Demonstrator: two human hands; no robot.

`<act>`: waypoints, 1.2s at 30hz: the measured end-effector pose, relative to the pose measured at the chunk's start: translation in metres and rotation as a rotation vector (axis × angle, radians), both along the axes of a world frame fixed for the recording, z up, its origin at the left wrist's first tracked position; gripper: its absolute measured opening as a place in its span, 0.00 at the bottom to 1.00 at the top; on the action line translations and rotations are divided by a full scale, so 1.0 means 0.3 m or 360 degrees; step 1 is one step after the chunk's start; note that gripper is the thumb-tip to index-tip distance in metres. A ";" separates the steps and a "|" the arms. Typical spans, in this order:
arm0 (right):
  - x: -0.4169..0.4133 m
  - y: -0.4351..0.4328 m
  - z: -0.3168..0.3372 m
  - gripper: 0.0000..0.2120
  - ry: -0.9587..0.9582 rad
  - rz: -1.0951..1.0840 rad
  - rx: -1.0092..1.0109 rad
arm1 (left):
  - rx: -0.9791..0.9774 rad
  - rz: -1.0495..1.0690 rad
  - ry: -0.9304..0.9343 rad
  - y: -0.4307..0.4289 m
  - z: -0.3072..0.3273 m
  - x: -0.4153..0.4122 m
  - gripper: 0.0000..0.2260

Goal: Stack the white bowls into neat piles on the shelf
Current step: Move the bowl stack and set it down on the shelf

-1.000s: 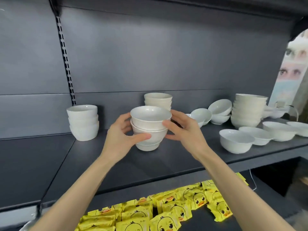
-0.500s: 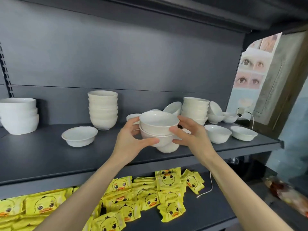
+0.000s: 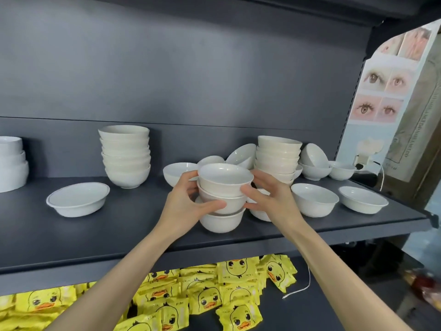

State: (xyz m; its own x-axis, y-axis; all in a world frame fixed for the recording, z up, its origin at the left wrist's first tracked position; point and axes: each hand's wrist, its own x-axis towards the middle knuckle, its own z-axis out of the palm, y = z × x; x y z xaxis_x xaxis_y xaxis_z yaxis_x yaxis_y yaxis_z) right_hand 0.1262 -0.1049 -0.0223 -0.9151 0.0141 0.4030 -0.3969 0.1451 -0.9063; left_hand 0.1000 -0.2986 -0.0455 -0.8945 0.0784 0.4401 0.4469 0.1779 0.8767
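I have a stack of three white bowls between both hands, over the middle of the shelf towards its near edge; I cannot tell whether the bottom bowl touches the board. My left hand grips the stack's left side, thumb curled across the near wall of the middle bowl, fingers round the far side. My right hand grips the right side, fingertips on the upper two bowls. Just behind the right hand stands a tall pile, leaning a little, with loose bowls tilted against it on both sides. A second tall pile stands further left by the back wall, and a shorter pile is cut off at the left edge. A shallow dish sits alone on the left, well apart from the stack. Two single bowls sit right of my right hand. On the lower shelf lie yellow duck packets and a white cord. An eye poster hangs at the right.
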 end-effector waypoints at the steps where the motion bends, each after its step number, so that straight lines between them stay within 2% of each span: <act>1: -0.008 0.006 -0.003 0.17 0.0029 0.0027 -0.0001 | -0.0002 0.0012 0.0006 0.003 -0.005 -0.004 0.32; 8: -0.047 0.045 -0.017 0.13 0.0087 0.0178 0.0111 | -0.0003 0.0163 -0.0011 0.028 -0.037 0.011 0.30; 11: -0.060 0.058 -0.024 0.15 0.0068 0.0254 0.0108 | 0.0034 0.0235 -0.0026 0.053 -0.048 0.037 0.30; 14: -0.075 0.063 -0.039 0.13 0.0077 0.0347 0.0116 | 0.0064 0.0274 -0.0036 0.070 -0.054 0.055 0.29; 23: -0.113 0.087 -0.082 0.17 0.0018 0.0416 0.0069 | 0.0114 0.0217 -0.0101 0.090 -0.073 0.067 0.36; 26: -0.117 0.088 -0.085 0.22 -0.0008 0.0399 0.0112 | 0.0080 0.0197 -0.0140 0.085 -0.097 0.058 0.39; 31: -0.136 0.081 -0.092 0.26 -0.0055 0.0411 0.0144 | 0.0089 0.0279 -0.0152 0.067 -0.123 0.029 0.39; 36: -0.173 -0.007 -0.103 0.30 -0.0113 0.0421 0.0143 | 0.0051 0.0427 -0.0152 0.003 -0.137 -0.007 0.43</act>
